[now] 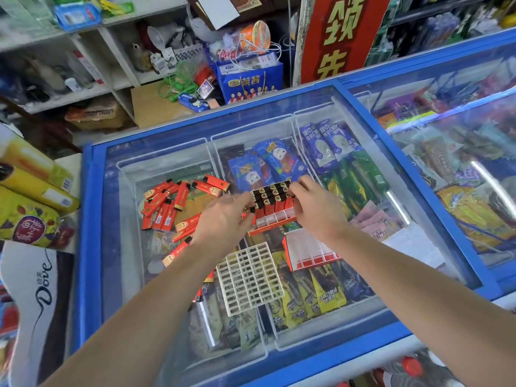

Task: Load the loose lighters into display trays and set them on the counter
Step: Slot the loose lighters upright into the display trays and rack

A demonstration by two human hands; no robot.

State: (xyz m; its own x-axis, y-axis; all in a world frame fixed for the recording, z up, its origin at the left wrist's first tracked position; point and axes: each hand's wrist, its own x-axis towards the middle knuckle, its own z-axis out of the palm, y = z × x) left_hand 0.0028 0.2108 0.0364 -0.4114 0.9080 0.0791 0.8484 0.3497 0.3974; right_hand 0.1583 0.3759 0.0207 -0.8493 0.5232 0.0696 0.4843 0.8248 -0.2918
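Observation:
On the glass lid of the freezer (307, 113) stands a red display tray (272, 220), partly filled with upright red lighters (275, 195) with black tops. My left hand (223, 216) pinches one lighter at the tray's left edge. The fingers of my right hand (315, 208) curl onto the lighter tops at the tray's right side. A heap of loose red lighters (170, 202) lies on the lid to the left. A second red tray (310, 251), holding no lighters, sits in front of the filled one. A white plastic grid insert (251, 277) lies beside it.
Ice cream packs show through the glass. A second freezer (446, 135) adjoins on the right. Yellow boxes (30, 174) and a Dove chocolate carton (36, 289) sit at the left. Cluttered shelves (106, 51) and a red sign (337, 34) stand behind.

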